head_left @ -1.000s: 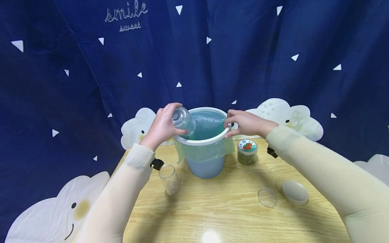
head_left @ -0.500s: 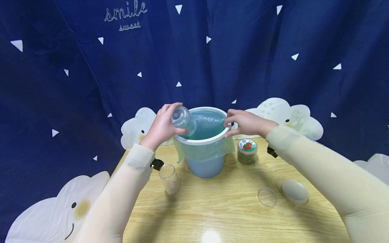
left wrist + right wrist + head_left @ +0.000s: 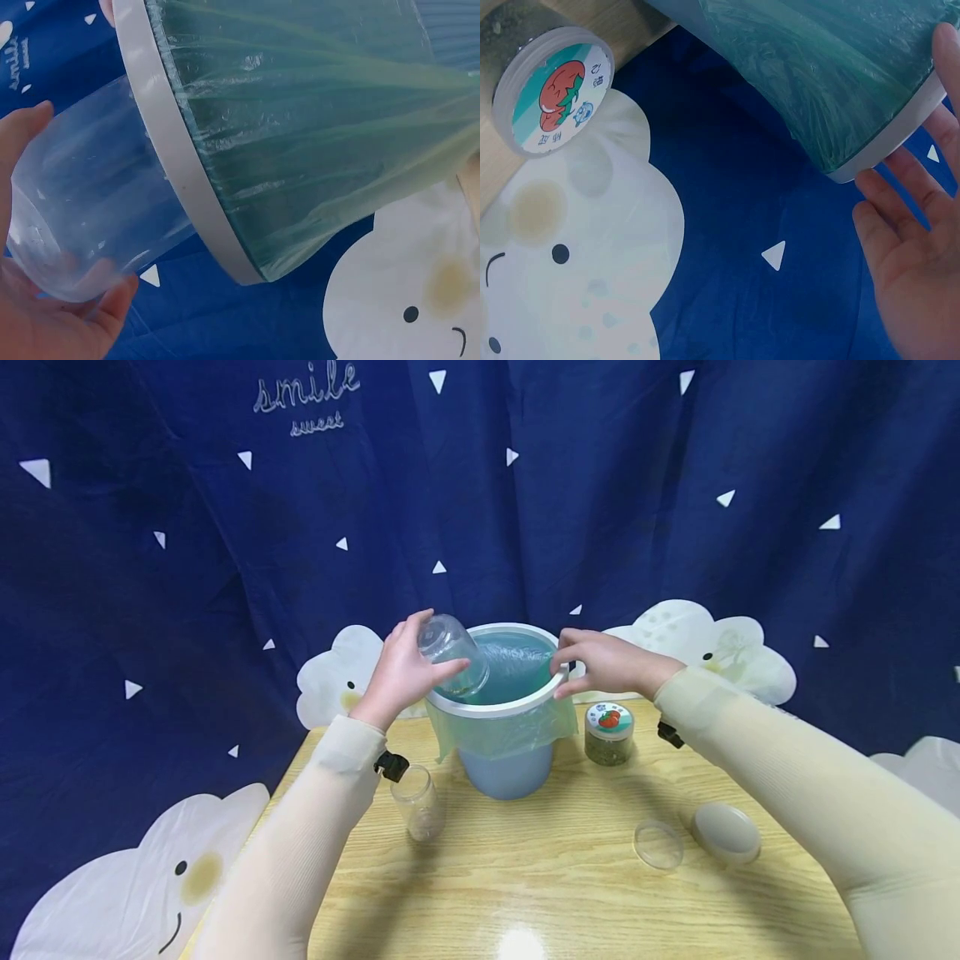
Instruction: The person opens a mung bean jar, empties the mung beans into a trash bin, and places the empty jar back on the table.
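You had the clear plastic jar (image 3: 461, 650) tipped over the left side of the bin (image 3: 498, 711), its base raised toward the left and its mouth inside the white rim. Your left hand (image 3: 405, 667) was curled round the jar near its base, thumb on the near side and fingers on the far side; whether anything remained inside could not be told. The step looked like emptying it, and doing that well seemed to call for a steeper tilt from the wrist, with the mouth well within the rim so that nothing fell outside. Whether the jar's wall touched the rim was unclear, so a light hold, without leaning on it, was probably wisest. Your right hand (image 3: 611, 662) gripped the rim at the opposite side, thumb outside and fingers hooked inward; that looked like a sound brace against tipping, best placed so as to pin the green liner (image 3: 517, 737) too, which draped over the outside. The bin stood near the far edge of the tabletop (image 3: 525, 877), so pushing away from you would have been risky. The tall clear container (image 3: 415, 806) stood near the left edge, below your left wrist, and deserved care on the way back. The tomato-labelled jar (image 3: 609, 745) stood right of the bin near the far edge, and the white lid (image 3: 726, 833) and clear disc (image 3: 658, 845) lay toward the right edge, well apart from the work.
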A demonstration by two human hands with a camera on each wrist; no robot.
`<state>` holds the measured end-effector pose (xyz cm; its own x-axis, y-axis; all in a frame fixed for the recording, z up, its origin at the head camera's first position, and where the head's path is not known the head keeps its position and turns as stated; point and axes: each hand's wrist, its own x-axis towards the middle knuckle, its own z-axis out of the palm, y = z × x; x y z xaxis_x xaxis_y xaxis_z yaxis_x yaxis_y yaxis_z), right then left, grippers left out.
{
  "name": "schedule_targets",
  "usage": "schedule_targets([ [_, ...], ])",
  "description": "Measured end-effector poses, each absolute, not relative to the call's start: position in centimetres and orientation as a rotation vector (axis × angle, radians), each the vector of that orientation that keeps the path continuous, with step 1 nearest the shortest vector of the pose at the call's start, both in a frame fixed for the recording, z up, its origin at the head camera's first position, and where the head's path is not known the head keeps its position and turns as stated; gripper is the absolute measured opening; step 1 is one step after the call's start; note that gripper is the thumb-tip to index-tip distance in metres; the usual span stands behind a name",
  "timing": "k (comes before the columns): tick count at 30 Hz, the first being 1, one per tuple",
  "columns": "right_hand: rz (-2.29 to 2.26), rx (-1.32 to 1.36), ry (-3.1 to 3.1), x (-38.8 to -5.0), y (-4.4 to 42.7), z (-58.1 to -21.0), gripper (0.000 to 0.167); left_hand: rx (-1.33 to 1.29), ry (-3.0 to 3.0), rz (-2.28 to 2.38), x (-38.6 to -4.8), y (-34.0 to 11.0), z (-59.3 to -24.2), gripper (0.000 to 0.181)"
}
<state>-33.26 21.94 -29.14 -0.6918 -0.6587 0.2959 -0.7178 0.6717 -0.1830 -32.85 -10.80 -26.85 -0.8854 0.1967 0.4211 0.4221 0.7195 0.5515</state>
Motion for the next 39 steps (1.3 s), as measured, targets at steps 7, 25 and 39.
schedule_targets([
  [7,0.426,1.107,-2.689,-33.3,21.9,-29.2,0.029,-0.394,-2.574,-0.980,-33.1,-10.2,-26.8,0.094],
  [25,0.419,1.119,-2.686,-33.6,21.9,-29.3,0.030,-0.301,-2.643,-0.954,-33.8,-9.2,-26.6,0.092],
  [39,0.423,1.118,-2.682,-33.4,21.9,-29.2,0.030,-0.312,-2.672,-0.888,-33.9,-8.8,-26.3,0.092],
])
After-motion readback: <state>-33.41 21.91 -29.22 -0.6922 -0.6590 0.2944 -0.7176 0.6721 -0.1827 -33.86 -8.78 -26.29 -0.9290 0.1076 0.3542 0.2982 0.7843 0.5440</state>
